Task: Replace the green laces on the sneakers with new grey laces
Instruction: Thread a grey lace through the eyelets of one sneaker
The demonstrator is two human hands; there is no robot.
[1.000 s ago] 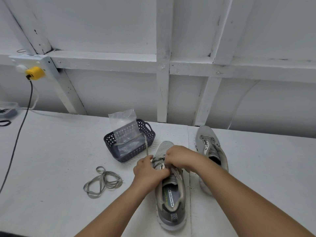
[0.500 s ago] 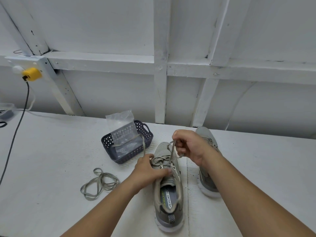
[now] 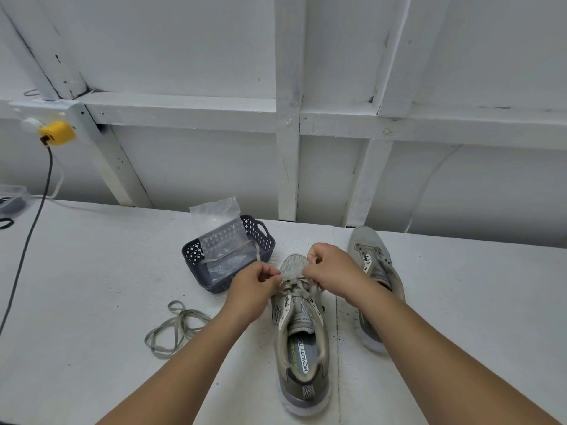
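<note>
Head view: both hands meet over the front of the near sneaker [image 3: 302,338], fingers curled. The left hand [image 3: 254,286] pinches a flat grey lace [image 3: 296,285] at the shoe's left eyelets; the right hand [image 3: 333,268] pinches the same lace by the toe end, just over the mesh toe cap. That lace crosses the lower eyelets in soft woven bands. The sneaker is grey mesh with a pale, smooth collar and a printed insole, heel toward the person, standing on the white, faintly grainy bench [image 3: 92,302]. Just right of it lies the second sneaker [image 3: 372,271], unlaced, its tongue open. Left of the hands, a loose lace [image 3: 176,328] — flat, dull greenish-grey — lies in slack loops. Behind, a dark perforated plastic basket [image 3: 264,243] holds a clear crinkled bag [image 3: 219,237], a lace strand draped across it.
</note>
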